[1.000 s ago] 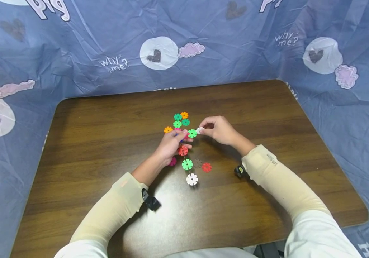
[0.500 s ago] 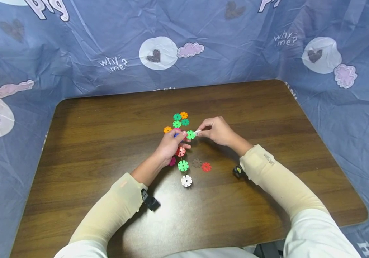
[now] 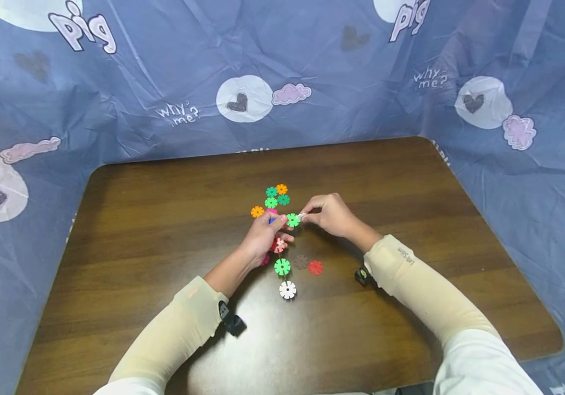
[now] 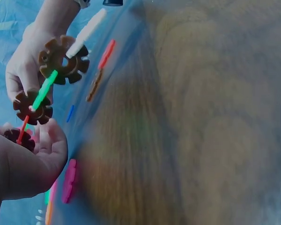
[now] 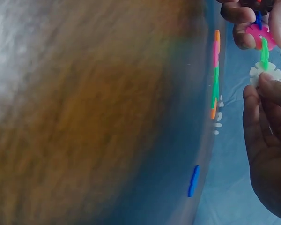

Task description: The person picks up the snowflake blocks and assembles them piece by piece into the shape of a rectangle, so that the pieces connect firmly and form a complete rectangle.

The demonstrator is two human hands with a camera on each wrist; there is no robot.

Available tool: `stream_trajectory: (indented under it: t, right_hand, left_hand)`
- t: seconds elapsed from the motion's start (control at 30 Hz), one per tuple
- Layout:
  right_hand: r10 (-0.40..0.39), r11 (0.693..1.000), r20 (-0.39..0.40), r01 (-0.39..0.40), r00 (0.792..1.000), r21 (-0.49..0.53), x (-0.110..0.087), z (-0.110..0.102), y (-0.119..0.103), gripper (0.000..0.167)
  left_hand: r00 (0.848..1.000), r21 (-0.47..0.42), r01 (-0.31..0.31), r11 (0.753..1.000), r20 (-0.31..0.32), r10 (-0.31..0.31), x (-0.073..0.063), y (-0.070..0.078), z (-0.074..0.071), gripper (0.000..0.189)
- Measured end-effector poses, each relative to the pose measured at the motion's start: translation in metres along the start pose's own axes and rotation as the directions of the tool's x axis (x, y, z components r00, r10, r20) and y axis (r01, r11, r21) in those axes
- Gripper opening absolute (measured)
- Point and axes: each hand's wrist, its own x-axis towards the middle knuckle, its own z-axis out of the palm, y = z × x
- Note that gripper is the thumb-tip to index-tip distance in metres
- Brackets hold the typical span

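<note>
In the head view, the left hand (image 3: 262, 233) grips a seemingly half-built disc chain (image 3: 282, 267) above the table (image 3: 386, 340); the right hand (image 3: 331, 216) pinches a white disc (image 3: 302, 217). A red disc (image 3: 315, 267) lies aside, perhaps unused. From the left wrist, one branch (image 4: 45, 90) looks joined. From the right wrist, the white disc meets a green disc (image 5: 264, 55), how firmly I can't tell.

There are two hands (image 3: 262, 235) (image 3: 333, 215), two white discs (image 3: 302, 217) (image 3: 284, 289), two orange discs (image 3: 257, 212) (image 3: 281, 189).
</note>
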Motion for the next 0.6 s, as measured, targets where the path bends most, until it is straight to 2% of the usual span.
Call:
stream_trajectory:
  t: [0.17,0.3,0.47,0.6]
  right_hand:
    - [-0.032,0.999,-0.003,0.032,0.999,0.011,0.000,0.001,0.001,0.004]
    - [0.006,1.000,0.028,-0.006,1.000,0.008,0.003,0.000,0.001,0.004]
    - [0.042,0.999,0.040,-0.042,0.998,-0.002,0.007,0.002,-0.004,0.005]
    - [0.051,0.999,0.072,-0.052,0.996,0.017,0.007,0.006,-0.011,0.005]
  left_hand:
    - [1.000,0.046,0.004,0.999,0.009,-0.004,-0.004,0.002,-0.002,0.021]
    - [0.999,0.098,0.037,0.995,0.021,-0.039,-0.006,0.007,-0.005,0.025]
    - [0.997,0.158,0.026,0.987,0.062,-0.036,-0.006,0.013,-0.008,0.029]
    - [0.993,0.199,0.033,0.979,0.102,-0.054,-0.009,0.012,-0.009,0.033]
